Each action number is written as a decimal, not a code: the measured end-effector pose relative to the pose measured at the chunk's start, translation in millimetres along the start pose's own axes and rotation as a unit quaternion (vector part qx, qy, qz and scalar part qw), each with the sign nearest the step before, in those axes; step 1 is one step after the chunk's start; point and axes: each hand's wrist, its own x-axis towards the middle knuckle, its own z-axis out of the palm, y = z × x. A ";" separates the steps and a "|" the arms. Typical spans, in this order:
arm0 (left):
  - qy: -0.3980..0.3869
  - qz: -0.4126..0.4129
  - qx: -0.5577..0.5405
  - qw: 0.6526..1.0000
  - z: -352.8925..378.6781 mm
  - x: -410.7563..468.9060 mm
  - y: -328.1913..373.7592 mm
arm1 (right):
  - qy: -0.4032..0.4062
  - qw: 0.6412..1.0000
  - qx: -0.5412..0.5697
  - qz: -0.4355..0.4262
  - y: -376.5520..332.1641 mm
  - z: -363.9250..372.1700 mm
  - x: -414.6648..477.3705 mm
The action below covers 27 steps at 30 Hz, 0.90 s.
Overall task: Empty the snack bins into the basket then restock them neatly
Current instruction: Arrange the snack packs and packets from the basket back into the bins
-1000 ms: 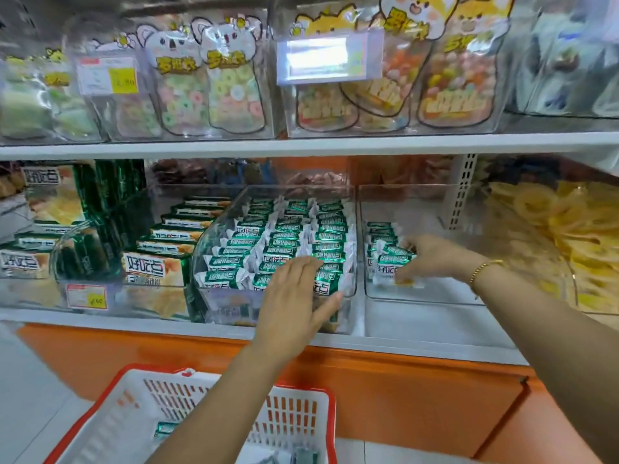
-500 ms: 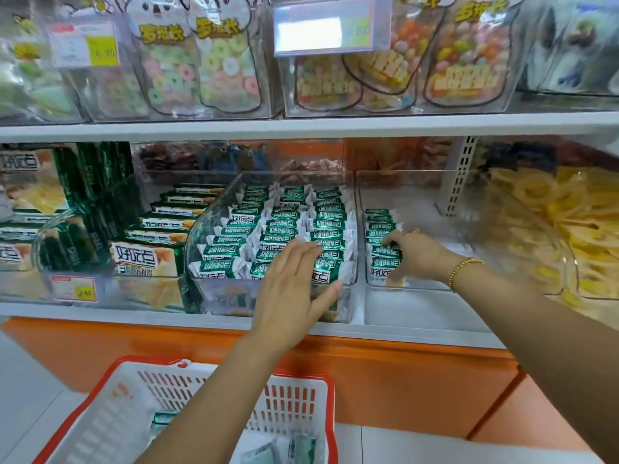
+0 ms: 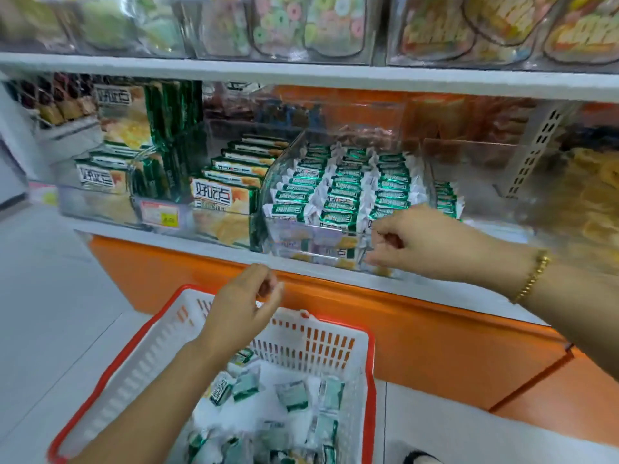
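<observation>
The left hand [image 3: 241, 306] is hovering above the far rim of the basket [image 3: 335, 336], its fingers loosely curled with nothing showing between them. The basket (white walls, red rim) is sitting low in front of the orange shelf base [image 3: 435, 346] and is holding a loose heap of green-and-white snack packets [image 3: 291, 396]. The right hand [image 3: 425, 242], with a gold bracelet [image 3: 532, 276] on its wrist, is reaching to the front right corner of the middle bin [image 3: 278, 175]. Its fingers are curled inward against the clear front wall, but blur is hiding whether they are pinching anything. The middle bin is standing on the lower shelf and is carrying three tidy packet rows [image 3: 341, 192], packed from front to back. Just to its right, the right bin [image 3: 485, 169] is holding only a short line of packets [image 3: 445, 199] along its left wall, partly behind the right hand. To the left of the middle bin, cracker boxes [image 3: 224, 195] are standing in another clear bin, with a price tag [image 3: 159, 214] on its front. Candy bags [image 3: 301, 25] are lining the upper shelf, and yellow snack bags [image 3: 596, 195] are lying at the far right
</observation>
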 end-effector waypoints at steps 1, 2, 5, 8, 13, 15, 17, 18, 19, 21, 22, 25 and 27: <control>-0.014 -0.032 0.019 0.999 -0.8 -13.7 -19.4 | -0.012 1.000 0.005 -0.020 -11.7 8.4 5.9; -0.030 -0.064 0.039 0.997 -0.6 -27.0 -37.6 | -0.033 0.999 0.017 -0.034 -20.8 20.7 12.1; -0.105 -0.186 0.066 0.975 7.2 -68.8 -90.2 | -0.146 0.988 0.005 -0.057 -35.2 79.1 29.8; -0.176 -0.318 0.062 0.929 21.6 -109.0 -133.2 | -0.222 0.975 -0.014 -0.012 -36.1 154.2 46.6; -0.232 -0.427 0.059 0.872 45.4 -144.1 -179.1 | -0.276 0.956 0.060 0.083 -37.6 277.3 69.1; -0.253 -0.440 0.057 0.860 54.6 -146.0 -193.0 | -0.298 0.947 0.061 0.101 -37.3 316.3 72.0; -0.275 -0.447 0.053 0.850 64.1 -145.5 -204.8 | -0.300 0.946 0.054 0.112 -35.4 348.3 72.3; -0.284 -0.447 0.053 0.846 68.8 -144.2 -209.5 | -0.304 0.944 0.056 0.116 -34.3 362.9 71.4; -0.293 -0.448 0.053 0.843 73.9 -142.8 -215.2 | -0.311 0.941 0.061 0.120 -34.0 376.2 70.0; -0.295 -0.460 0.038 0.836 82.8 -138.5 -224.2 | -0.323 0.937 0.061 0.120 -33.1 397.5 65.6; -0.285 -0.470 0.024 0.835 87.1 -137.4 -228.8 | -0.325 0.937 0.055 0.115 -32.5 406.5 63.3; -0.269 -0.484 -0.003 0.833 96.5 -137.1 -235.3 | -0.310 0.944 0.040 0.108 -32.4 430.2 57.1; -0.276 -0.496 -0.011 0.823 101.0 -140.2 -237.6 | -0.300 0.948 0.013 0.105 -33.7 441.9 55.1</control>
